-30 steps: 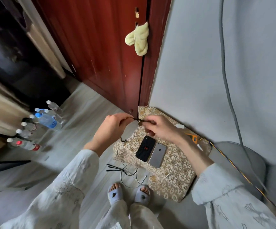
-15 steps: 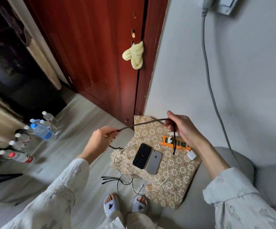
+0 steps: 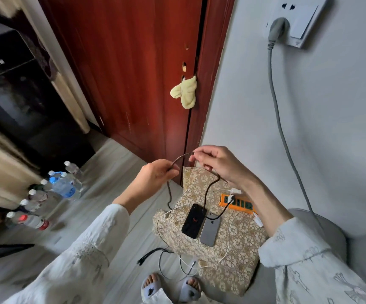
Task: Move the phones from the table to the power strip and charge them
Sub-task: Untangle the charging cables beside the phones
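A: What has changed in the head view?

B: The hands have drawn closer together than half a second ago. The left hand (image 3: pixel 155 175) pinches the dark braided cable (image 3: pixel 212 189) in curled fingers; the right hand (image 3: pixel 219 164) pinches it further along. The slack now loops down towards the power strip (image 3: pixel 246 206).

A: And the phones?

B: The black phone (image 3: pixel 194 220) and the grey phone (image 3: pixel 209 230) lie touching, side by side on the patterned counter (image 3: pixel 232 260), at eight o'clock from the strip. Neither looks plugged in yet; I judge the cable is being sorted out first.

A: Room to move?

B: The wall (image 3: pixel 309 128) crowds the strip at three o'clock and the door (image 3: pixel 133 84) stands at twelve. White cables (image 3: pixel 228 242) trail over the counter's near edge, a snag risk.
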